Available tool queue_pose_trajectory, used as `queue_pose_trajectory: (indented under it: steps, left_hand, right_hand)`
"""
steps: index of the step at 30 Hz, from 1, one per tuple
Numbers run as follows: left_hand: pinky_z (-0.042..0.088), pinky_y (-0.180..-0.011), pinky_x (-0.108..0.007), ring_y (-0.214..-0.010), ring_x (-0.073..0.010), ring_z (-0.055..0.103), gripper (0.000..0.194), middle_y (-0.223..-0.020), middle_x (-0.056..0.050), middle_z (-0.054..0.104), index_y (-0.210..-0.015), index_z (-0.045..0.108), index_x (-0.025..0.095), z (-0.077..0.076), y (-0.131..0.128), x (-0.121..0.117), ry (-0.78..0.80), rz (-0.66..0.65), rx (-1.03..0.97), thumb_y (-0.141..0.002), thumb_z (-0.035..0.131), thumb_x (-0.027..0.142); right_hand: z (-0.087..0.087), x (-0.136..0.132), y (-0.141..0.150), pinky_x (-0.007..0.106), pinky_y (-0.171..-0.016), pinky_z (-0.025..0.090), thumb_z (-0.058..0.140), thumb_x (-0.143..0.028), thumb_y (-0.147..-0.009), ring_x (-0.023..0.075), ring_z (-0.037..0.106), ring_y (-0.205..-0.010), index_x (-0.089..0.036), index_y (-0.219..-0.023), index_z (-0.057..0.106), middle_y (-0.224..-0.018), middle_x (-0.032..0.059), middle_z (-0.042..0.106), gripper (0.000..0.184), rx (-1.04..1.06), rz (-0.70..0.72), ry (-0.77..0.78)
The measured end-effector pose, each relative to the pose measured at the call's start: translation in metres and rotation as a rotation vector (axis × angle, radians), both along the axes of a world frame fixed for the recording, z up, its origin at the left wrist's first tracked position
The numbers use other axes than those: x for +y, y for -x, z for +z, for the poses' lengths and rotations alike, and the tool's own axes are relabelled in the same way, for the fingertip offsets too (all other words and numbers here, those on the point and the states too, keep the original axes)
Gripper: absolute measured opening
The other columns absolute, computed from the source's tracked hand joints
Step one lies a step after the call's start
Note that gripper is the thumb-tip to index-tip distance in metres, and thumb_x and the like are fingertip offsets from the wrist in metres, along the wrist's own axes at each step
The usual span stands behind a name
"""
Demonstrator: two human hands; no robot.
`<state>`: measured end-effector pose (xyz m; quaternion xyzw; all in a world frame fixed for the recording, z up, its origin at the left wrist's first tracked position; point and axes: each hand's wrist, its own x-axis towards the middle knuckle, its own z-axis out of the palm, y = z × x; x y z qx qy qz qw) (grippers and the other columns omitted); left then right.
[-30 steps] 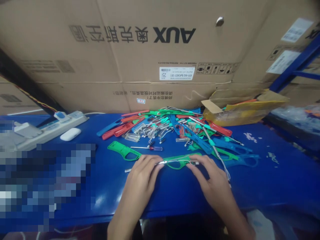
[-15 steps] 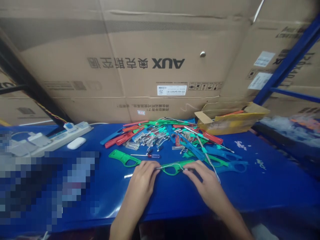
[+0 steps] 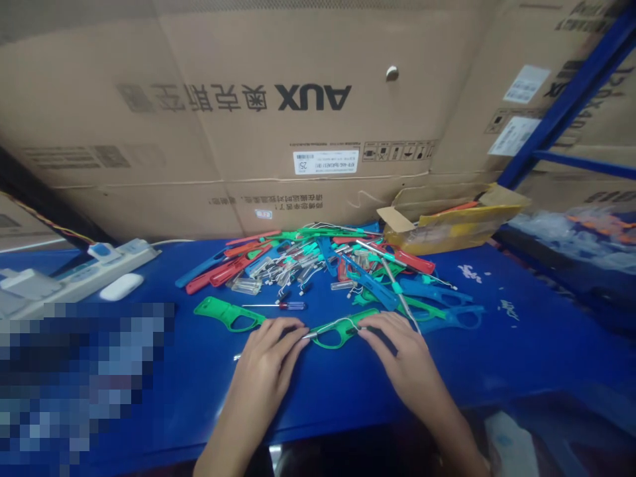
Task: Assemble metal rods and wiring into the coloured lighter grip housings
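My left hand (image 3: 273,351) is closed around a thin metal lighter tube (image 3: 310,336), whose other end sticks out to the left. A green lighter handle half (image 3: 332,339) lies in front of me between both hands. From the tube a white wire (image 3: 342,321) arches over this handle half to my right fingertips. My right hand (image 3: 397,341) is closed in a pinch at the wire's end, against the handle half; a small dark piece there is partly hidden. Just beyond my left hand lie another green handle half (image 3: 216,309) and a screwdriver (image 3: 294,306).
Behind my hands is a pile of red, green and blue lighter shells (image 3: 231,267), clear tanks (image 3: 246,285) and tubes. An open carton (image 3: 452,228) stands back right. At left are a power strip (image 3: 79,278) and a white case (image 3: 122,286). White scraps (image 3: 470,273) lie right.
The view has shifted, so the scene sits a little further left and higher. My hands stay at the green handle half, with the right fingertips slightly closer over it.
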<state>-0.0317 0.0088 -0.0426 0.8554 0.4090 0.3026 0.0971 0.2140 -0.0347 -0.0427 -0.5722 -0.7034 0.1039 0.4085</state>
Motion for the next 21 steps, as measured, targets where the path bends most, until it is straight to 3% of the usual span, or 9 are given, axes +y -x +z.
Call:
queue_pose_trajectory:
  steps: [3,13,21]
  left_hand:
    - [0.050,-0.086,-0.041,-0.103,-0.0241,0.064,0.018,-0.115,-0.004,0.070,-0.113,0.068,0.026,0.001,0.000,-0.001,0.003,-0.006,-0.026,-0.105,0.052,0.026]
    - [0.047,-0.088,-0.042,-0.098,-0.0233,0.062,0.006,-0.107,-0.001,0.072,-0.103,0.065,0.026,-0.001,0.000,-0.004,0.134,0.068,-0.092,-0.101,0.060,0.023]
    - [0.047,-0.091,-0.042,-0.099,-0.0218,0.063,0.007,-0.105,-0.001,0.072,-0.102,0.067,0.025,0.010,-0.003,-0.010,0.150,0.045,-0.082,-0.101,0.060,0.027]
  right_hand:
    - [0.002,-0.002,0.000,0.035,-0.089,0.050,0.057,-0.023,-0.102,0.0212,0.068,-0.097,-0.025,-0.102,0.067,-0.100,0.0017,0.075,0.010,0.014,-0.017,0.018]
    - [0.003,0.002,-0.001,0.034,-0.086,0.049,0.054,-0.024,-0.102,0.0212,0.070,-0.094,-0.025,-0.098,0.066,-0.098,0.0001,0.076,0.013,-0.084,0.014,0.029]
    - [0.003,-0.001,-0.001,0.034,-0.079,0.049,0.055,-0.032,-0.100,0.0205,0.068,-0.083,-0.027,-0.097,0.066,-0.092,0.0003,0.074,0.012,-0.088,-0.064,0.093]
